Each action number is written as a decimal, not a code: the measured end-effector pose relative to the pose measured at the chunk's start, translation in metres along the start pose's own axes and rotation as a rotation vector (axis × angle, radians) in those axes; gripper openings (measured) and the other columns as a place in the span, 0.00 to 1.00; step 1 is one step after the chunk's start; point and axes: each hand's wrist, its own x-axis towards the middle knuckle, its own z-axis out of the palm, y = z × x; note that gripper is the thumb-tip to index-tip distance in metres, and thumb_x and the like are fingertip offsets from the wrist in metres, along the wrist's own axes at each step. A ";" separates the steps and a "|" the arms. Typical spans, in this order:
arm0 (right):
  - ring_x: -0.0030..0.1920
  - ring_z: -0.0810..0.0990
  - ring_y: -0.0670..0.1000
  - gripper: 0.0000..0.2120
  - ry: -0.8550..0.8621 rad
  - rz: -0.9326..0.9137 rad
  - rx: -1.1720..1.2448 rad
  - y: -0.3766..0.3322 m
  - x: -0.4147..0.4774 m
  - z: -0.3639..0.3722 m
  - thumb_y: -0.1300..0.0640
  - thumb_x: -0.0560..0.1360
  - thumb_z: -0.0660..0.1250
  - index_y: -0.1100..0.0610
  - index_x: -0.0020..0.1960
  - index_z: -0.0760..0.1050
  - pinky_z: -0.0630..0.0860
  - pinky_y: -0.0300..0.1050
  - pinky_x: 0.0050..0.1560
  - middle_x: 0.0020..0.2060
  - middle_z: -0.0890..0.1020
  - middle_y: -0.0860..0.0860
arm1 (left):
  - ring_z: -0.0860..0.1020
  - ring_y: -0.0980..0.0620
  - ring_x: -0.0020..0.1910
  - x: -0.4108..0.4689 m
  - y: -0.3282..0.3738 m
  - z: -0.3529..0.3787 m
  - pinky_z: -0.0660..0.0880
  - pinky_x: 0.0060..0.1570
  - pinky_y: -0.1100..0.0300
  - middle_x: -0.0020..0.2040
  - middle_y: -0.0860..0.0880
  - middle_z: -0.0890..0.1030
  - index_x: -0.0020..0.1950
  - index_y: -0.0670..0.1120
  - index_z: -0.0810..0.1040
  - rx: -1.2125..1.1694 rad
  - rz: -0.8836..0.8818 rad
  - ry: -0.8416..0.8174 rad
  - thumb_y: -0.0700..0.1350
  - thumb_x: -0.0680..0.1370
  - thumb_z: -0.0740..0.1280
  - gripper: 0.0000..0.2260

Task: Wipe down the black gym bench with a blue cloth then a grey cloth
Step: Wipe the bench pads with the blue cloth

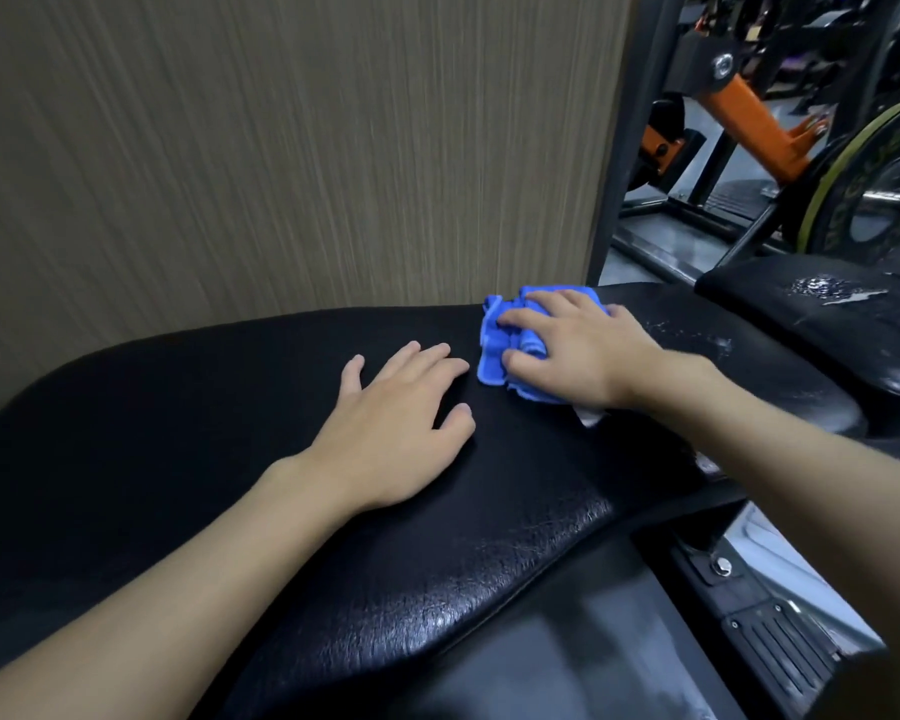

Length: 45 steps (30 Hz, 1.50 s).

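Observation:
The black gym bench (188, 439) fills the middle of the view, its padded leather surface creased and shiny. A crumpled blue cloth (494, 350) lies on the pad near its far edge. My right hand (578, 350) presses down on top of the cloth with fingers curled over it. A small white or grey scrap (591, 415) peeks out from under that wrist. My left hand (401, 423) lies flat on the pad just left of the cloth, fingers spread, holding nothing.
A wood-grain wall panel (281, 148) stands right behind the bench. A second black pad (827, 314) with wet spots sits at the right. Orange and black gym machinery (749, 111) and a weight plate (879, 184) fill the upper right. Metal frame parts (749, 589) lie below right.

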 end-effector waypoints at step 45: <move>0.75 0.57 0.53 0.26 -0.017 0.185 0.042 0.090 0.044 -0.008 0.38 0.75 0.52 0.38 0.73 0.63 0.57 0.63 0.68 0.74 0.65 0.48 | 0.60 0.63 0.70 0.057 0.055 0.023 0.49 0.73 0.49 0.68 0.61 0.68 0.66 0.54 0.69 -0.092 0.163 0.129 0.51 0.80 0.56 0.15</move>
